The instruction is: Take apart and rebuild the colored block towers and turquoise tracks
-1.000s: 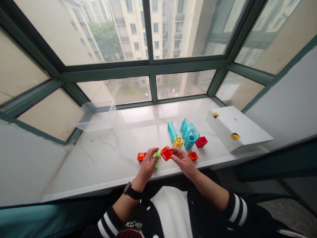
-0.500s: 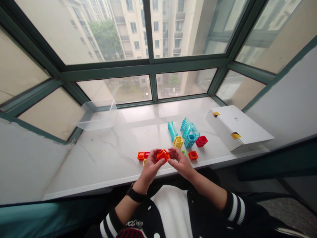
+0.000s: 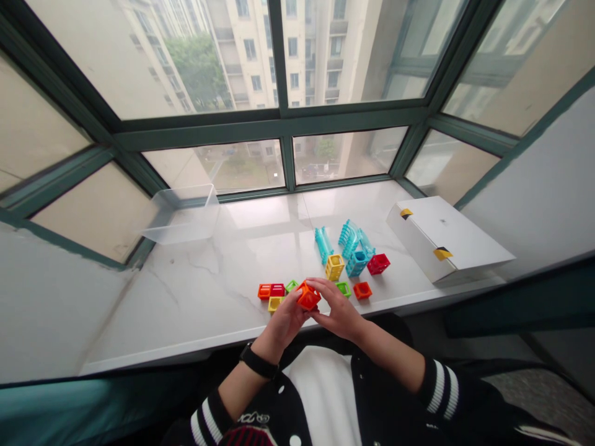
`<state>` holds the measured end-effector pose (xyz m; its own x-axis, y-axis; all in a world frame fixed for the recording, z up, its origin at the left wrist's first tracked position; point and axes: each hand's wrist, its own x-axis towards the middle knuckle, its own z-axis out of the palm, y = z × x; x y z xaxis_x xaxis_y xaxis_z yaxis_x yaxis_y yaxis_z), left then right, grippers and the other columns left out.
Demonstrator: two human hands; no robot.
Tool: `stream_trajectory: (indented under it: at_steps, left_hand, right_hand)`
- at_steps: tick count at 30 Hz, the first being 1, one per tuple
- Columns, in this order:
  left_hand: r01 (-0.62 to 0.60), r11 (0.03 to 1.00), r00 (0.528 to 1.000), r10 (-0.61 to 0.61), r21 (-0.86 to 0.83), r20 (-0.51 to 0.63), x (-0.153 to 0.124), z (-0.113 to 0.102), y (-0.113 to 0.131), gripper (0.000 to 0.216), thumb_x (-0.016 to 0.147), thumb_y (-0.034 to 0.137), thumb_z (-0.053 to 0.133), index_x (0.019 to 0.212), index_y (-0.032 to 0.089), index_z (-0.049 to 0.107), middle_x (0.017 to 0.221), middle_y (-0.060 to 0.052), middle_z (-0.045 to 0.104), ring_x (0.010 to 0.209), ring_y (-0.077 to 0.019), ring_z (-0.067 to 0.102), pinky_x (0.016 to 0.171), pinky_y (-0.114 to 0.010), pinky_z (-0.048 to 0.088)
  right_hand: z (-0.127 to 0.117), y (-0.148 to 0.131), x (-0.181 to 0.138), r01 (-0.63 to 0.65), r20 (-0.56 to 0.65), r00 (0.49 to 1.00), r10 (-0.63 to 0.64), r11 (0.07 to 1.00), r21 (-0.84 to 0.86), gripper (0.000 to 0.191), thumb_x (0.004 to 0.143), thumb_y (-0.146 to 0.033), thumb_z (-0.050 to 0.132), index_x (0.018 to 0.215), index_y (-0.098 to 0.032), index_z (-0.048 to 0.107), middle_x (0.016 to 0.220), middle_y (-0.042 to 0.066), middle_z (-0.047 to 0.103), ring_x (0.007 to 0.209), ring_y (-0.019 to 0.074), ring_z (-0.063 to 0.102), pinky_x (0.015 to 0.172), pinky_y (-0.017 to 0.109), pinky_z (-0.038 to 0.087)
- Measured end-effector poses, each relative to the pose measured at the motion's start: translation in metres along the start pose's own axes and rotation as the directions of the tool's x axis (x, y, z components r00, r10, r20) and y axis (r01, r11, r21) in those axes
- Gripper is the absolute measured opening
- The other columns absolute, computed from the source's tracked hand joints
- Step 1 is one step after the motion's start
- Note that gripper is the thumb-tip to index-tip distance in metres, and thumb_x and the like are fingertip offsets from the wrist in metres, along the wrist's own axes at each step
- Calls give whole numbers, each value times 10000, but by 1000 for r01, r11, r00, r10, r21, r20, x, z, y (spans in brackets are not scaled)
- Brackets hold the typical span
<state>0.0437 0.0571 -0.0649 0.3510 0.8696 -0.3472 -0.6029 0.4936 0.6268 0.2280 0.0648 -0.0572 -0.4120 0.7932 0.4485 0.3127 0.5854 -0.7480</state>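
Both hands hold one orange open-frame cube (image 3: pixel 307 295) just above the near edge of the marble sill (image 3: pixel 209 285). My left hand (image 3: pixel 283 322) grips it from below and left, and my right hand (image 3: pixel 337 313) curls over it from the right. Just left of the hands lie small flat pieces: orange (image 3: pixel 264 290), red (image 3: pixel 277 289), yellow (image 3: pixel 274 303) and green (image 3: pixel 291 285). To the right lie a green piece (image 3: pixel 343 288) and an orange piece (image 3: pixel 362 290).
Behind stand a yellow cube (image 3: pixel 334 267), a blue cube (image 3: pixel 357 264), a red cube (image 3: pixel 378 264) and teal curved track pieces (image 3: pixel 346 238). A white box (image 3: pixel 441 238) sits at the right, a clear plastic tub (image 3: pixel 183 214) at the back left. Windows surround the sill.
The orange cube came down and toward me, now held by both hands. My left hand left the green piece, and the small pieces at the left are now uncovered.
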Motion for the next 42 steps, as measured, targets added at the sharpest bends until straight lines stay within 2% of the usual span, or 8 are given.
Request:
stream_trajectory:
  at_steps: [8, 13, 19, 25, 30, 33, 38, 42]
  left_hand:
    - [7, 999, 1000, -6, 42, -11, 0, 4, -6, 416, 917, 493, 754, 1160, 159, 706, 1014, -66, 711, 905, -177, 643, 805, -305, 520]
    - [-10, 992, 1000, 7, 125, 27, -1, 9, -8, 462, 931, 563, 723, 1158, 161, 714, 1059, -92, 726, 970, -214, 661, 855, -353, 538]
    - [12, 987, 1000, -15, 159, 17, -2, 12, -9, 580, 920, 643, 701, 1203, 138, 726, 1045, -117, 758, 986, -243, 683, 886, -368, 533]
    - [33, 983, 999, -40, 178, 36, 3, 8, -11, 677, 910, 698, 676, 1282, 133, 711, 1208, -157, 751, 1120, -289, 680, 937, -388, 529]
    - [4, 986, 997, -17, 169, 79, 5, 5, -11, 566, 903, 665, 708, 1207, 189, 739, 1160, -122, 763, 973, -237, 700, 860, -361, 543]
    - [13, 989, 989, -34, 148, 144, 3, 7, -9, 537, 910, 647, 709, 1213, 205, 748, 1244, -133, 744, 1027, -257, 698, 894, -389, 548]
    - [44, 983, 968, -86, 177, 237, 7, 22, -9, 594, 935, 624, 681, 1355, 206, 710, 1449, -168, 651, 1202, -319, 658, 988, -437, 515]
    - [57, 969, 944, -130, 240, 302, 22, 46, -19, 576, 932, 542, 715, 1416, 234, 672, 1528, -164, 586, 1253, -331, 635, 1014, -451, 500]
  right_hand:
    - [-1, 3, 0, 36, -5, 999, -36, 996, -77, 762, 859, -108, 685, 1564, -301, 468, 1486, 114, 586, 1379, 300, 560, 1167, 513, 494]
    - [-4, 5, 0, 36, 1, 999, -36, 995, -94, 744, 856, -114, 731, 1535, -301, 493, 1426, 111, 628, 1326, 292, 598, 1137, 500, 521]
    - [-7, 10, -2, 23, 7, 1000, -22, 996, -88, 714, 857, -238, 814, 1507, -285, 522, 1396, 124, 635, 1302, 305, 620, 1122, 490, 539]
    - [-12, 14, -4, -19, -12, 1000, 18, 997, -71, 683, 840, -383, 862, 1444, -275, 563, 1339, 124, 647, 1257, 311, 639, 1083, 488, 561]
    - [-23, 19, -9, -41, -78, 996, 34, 995, -88, 607, 883, -402, 821, 1415, -259, 566, 1306, 123, 663, 1254, 309, 638, 1092, 495, 551]
    - [-33, 23, -15, -78, -121, 990, 66, 992, -100, 656, 870, -463, 832, 1424, -246, 555, 1300, 132, 665, 1237, 317, 648, 1082, 488, 557]
    - [-52, 30, -32, -187, -206, 965, 162, 976, -110, 710, 843, -539, 835, 1425, -242, 556, 1340, 138, 658, 1252, 336, 651, 1102, 498, 545]
    - [-71, 39, -51, -357, -333, 882, 333, 934, -12, 747, 825, -556, 840, 1426, -245, 525, 1328, 131, 687, 1203, 334, 692, 1058, 492, 573]
